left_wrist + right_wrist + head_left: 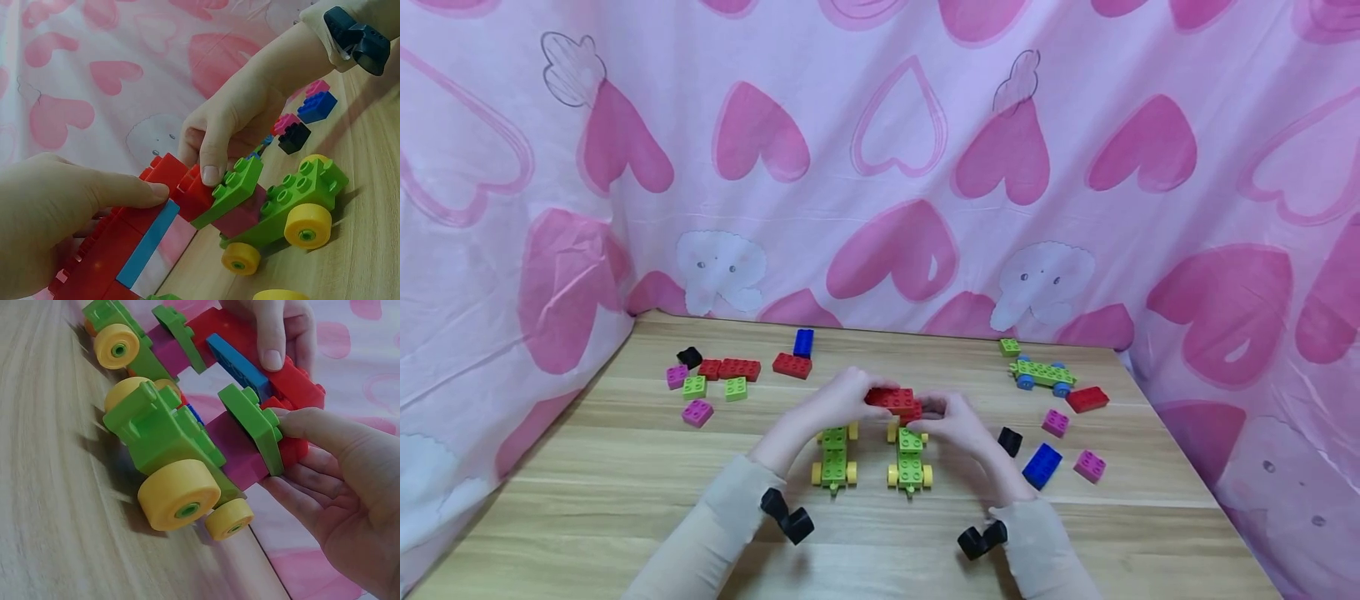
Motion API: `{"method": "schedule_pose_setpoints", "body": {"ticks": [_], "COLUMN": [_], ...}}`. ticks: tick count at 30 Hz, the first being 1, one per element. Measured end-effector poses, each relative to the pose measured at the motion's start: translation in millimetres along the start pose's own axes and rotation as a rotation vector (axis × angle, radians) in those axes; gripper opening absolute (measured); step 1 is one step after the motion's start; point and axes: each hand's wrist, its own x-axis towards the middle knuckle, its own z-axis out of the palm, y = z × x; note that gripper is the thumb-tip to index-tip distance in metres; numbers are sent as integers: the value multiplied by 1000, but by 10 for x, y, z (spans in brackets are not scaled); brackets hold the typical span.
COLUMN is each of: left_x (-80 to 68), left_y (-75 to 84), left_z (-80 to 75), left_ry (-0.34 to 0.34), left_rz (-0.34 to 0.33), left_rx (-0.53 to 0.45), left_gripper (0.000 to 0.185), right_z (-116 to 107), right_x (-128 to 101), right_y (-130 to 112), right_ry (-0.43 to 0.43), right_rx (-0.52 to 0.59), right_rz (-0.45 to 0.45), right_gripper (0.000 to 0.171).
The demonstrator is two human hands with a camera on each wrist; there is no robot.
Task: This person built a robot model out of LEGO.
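My left hand (844, 400) grips a row of joined red bricks (106, 256), thumb on the near side. A thin blue brick (149, 244) is fixed beneath the row. My right hand (953, 418) pinches a red brick (294, 450) at the row's right end, beside a raised green brick (253, 428). That green brick sits on a magenta brick (236, 450), which stands on the right green car base (910, 471) with yellow wheels. The left green car base (833, 467) has the same build, and its raised green brick meets the red row's other end.
Loose red (740, 370), lime (736, 388), magenta (697, 412) and blue (803, 342) bricks lie at the back left. On the right are a green car base with blue wheels (1042, 374), a red brick (1087, 399), a blue brick (1042, 466) and a black piece (1010, 442).
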Motion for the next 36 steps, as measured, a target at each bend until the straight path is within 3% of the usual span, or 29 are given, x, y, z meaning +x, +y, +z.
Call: {"method": "schedule_pose_setpoints", "body": {"ticks": [18,36], "left_x": [93,112], "left_y": [28,44], "left_z": [43,62], "left_ry": [-38,-26], "left_rz": [-4,-4], "left_rx": [-12,-43], "left_gripper": [44,42], "right_z": [40,62], "right_x": [31,32], "right_y": [27,-7], "right_ry": [21,39], "right_rx": [5,6], "right_rz": [-5,5], "right_gripper": [39,38]}}
